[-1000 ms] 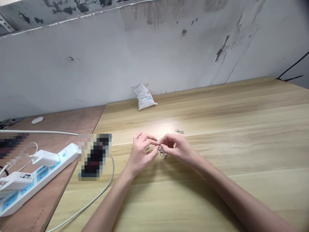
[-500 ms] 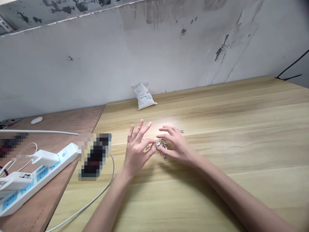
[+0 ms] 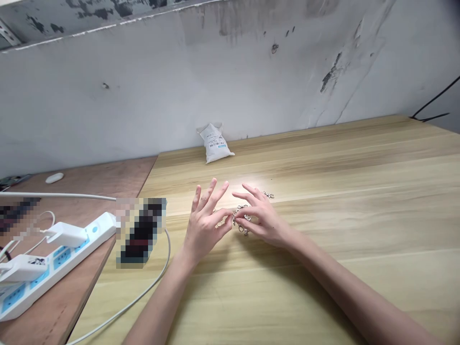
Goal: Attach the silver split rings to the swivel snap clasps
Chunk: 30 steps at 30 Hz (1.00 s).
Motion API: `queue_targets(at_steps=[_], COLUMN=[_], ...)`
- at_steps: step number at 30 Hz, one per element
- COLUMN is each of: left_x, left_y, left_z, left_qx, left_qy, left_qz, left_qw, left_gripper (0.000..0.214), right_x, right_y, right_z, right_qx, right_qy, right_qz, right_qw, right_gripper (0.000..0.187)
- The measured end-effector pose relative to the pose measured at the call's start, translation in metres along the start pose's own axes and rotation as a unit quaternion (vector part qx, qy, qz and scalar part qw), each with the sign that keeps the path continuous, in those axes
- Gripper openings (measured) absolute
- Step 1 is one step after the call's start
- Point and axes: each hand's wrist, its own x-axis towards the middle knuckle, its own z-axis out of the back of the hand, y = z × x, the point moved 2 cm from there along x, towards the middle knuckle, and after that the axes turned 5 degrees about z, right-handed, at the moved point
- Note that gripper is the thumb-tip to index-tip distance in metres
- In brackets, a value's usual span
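My left hand (image 3: pixel 206 223) has thumb and index finger pinched together, with the other fingers raised and spread. My right hand (image 3: pixel 264 215) faces it, thumb and index finger also closed at their tips. Between the two pinches is a small silvery metal clasp (image 3: pixel 234 219), its details partly hidden by the fingertips. Several similar metal clasps (image 3: pixel 246 232) lie on the table under and beside my right fingers. Thin metal rings (image 3: pixel 219 224) show behind my left thumb and index finger. Another clasp (image 3: pixel 268 195) rests beyond my right hand.
A white printed pouch (image 3: pixel 216 143) lies near the wall. At the left, a white power strip (image 3: pixel 61 261) holds plugged chargers, and a white cable (image 3: pixel 158 278) curves across the table (image 3: pixel 323 182). A blurred-out dark object (image 3: pixel 142 235) lies left of my hands.
My right thumb and index finger have drawn together on the small clasp, beside the left fingertips. My left hand has barely moved.
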Motion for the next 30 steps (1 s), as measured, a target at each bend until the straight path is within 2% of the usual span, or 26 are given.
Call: queue_targets(at_steps=[2, 5, 9, 13, 19, 23, 30], left_x=[0.0005, 0.0013, 0.0017, 0.0013, -0.0009, -0.0010, 0.0006], left_y=[0.0007, 0.0006, 0.0008, 0.0029, 0.0050, 0.0036, 0.0001], left_z=[0.0010, 0.0018, 0.0015, 0.0011, 0.0002, -0.0016, -0.0014], left_qx=[-0.002, -0.011, -0.028, -0.033, -0.046, -0.050, -0.049], left_qy=[-0.001, 0.004, 0.018, 0.029, 0.032, 0.037, 0.038], left_qz=[0.003, 0.001, 0.001, 0.007, 0.011, 0.010, 0.000], left_qw=[1.000, 1.000, 0.999, 0.999, 0.998, 0.998, 0.998], left_gripper=[0.011, 0.012, 0.013, 0.013, 0.012, 0.012, 0.013], right_x=[-0.0001, -0.0003, -0.0002, 0.0005, 0.0028, 0.0032, 0.0025], right_y=[0.0012, 0.0043, 0.0053, 0.0033, 0.0040, 0.0044, -0.0002], right_z=[0.0007, 0.0016, 0.0012, 0.0027, 0.0047, 0.0030, -0.0027], right_qx=[0.010, 0.023, 0.044, 0.057, 0.047, 0.038, 0.024], right_qy=[0.003, 0.011, 0.022, 0.004, 0.001, -0.008, -0.016], right_qz=[-0.007, -0.009, -0.009, -0.013, -0.002, 0.004, 0.039], right_qw=[1.000, 1.000, 0.999, 0.998, 0.999, 0.999, 0.999], right_gripper=[0.014, 0.026, 0.016, 0.013, 0.012, 0.023, 0.014])
